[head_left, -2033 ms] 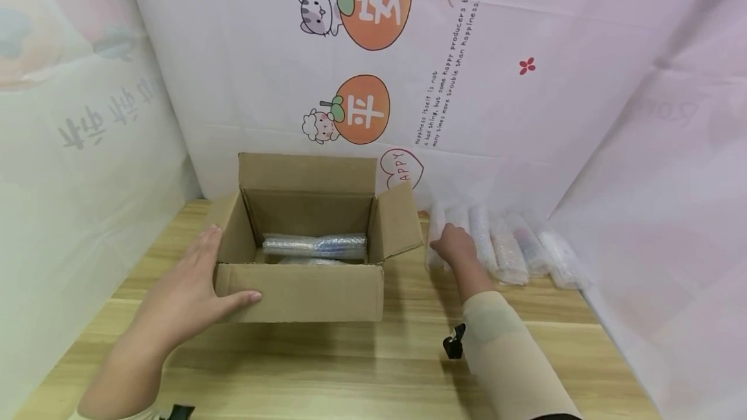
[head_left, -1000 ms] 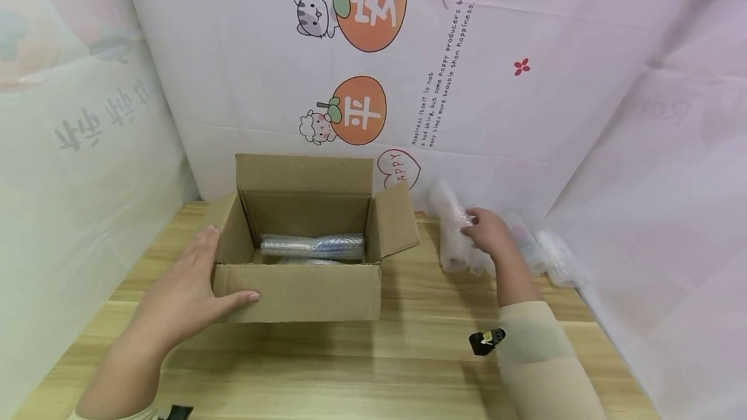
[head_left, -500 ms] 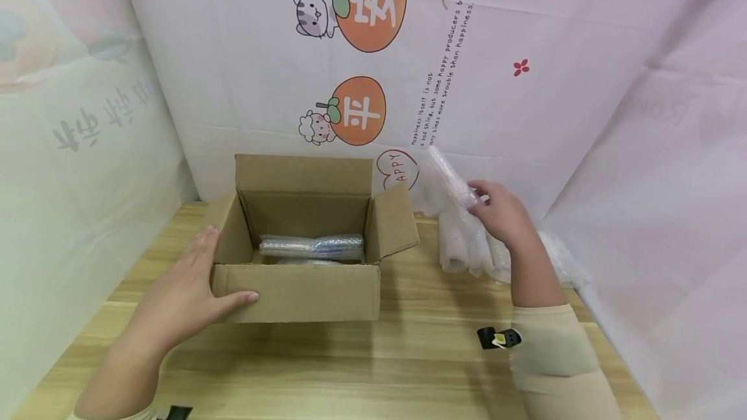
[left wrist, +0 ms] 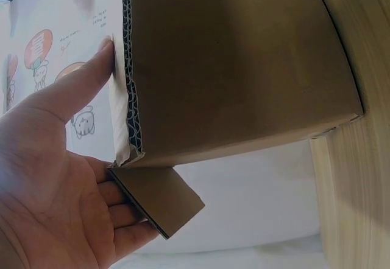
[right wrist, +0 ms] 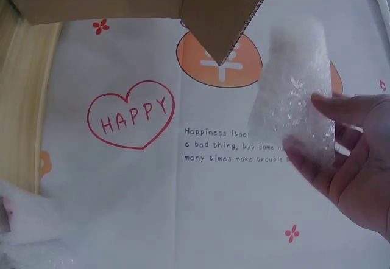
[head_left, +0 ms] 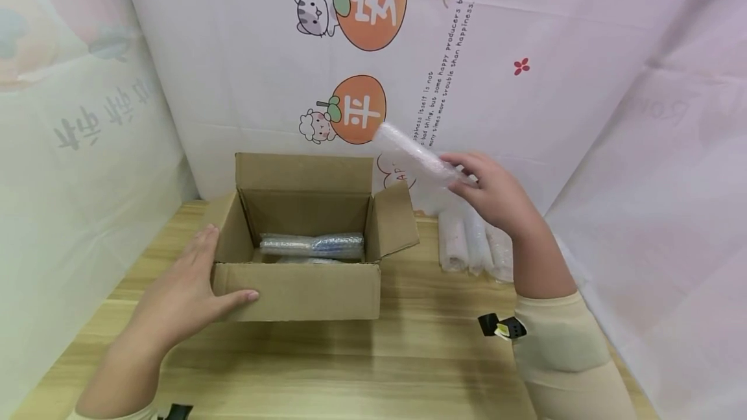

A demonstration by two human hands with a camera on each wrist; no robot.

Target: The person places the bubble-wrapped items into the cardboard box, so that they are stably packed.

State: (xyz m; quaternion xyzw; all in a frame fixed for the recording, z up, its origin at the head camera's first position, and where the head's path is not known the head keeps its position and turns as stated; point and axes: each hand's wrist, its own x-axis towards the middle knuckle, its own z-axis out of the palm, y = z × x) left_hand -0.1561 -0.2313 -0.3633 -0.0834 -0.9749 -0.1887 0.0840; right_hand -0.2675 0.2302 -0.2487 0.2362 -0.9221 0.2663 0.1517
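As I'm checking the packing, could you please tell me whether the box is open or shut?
The box is open: its flaps stand away from the opening, and the head view shows a wrapped packet inside.

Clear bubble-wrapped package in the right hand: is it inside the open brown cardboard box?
No, the head view shows the right hand holding the clear bubble-wrapped package in the air, outside the open brown cardboard box.

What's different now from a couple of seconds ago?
The right hand was down at the row of wrapped rolls; now it holds one bubble-wrapped roll, raised from the table and carried leftward toward the cardboard box. The left hand stays at the box's left side; the wrapped roll inside hasn't moved.
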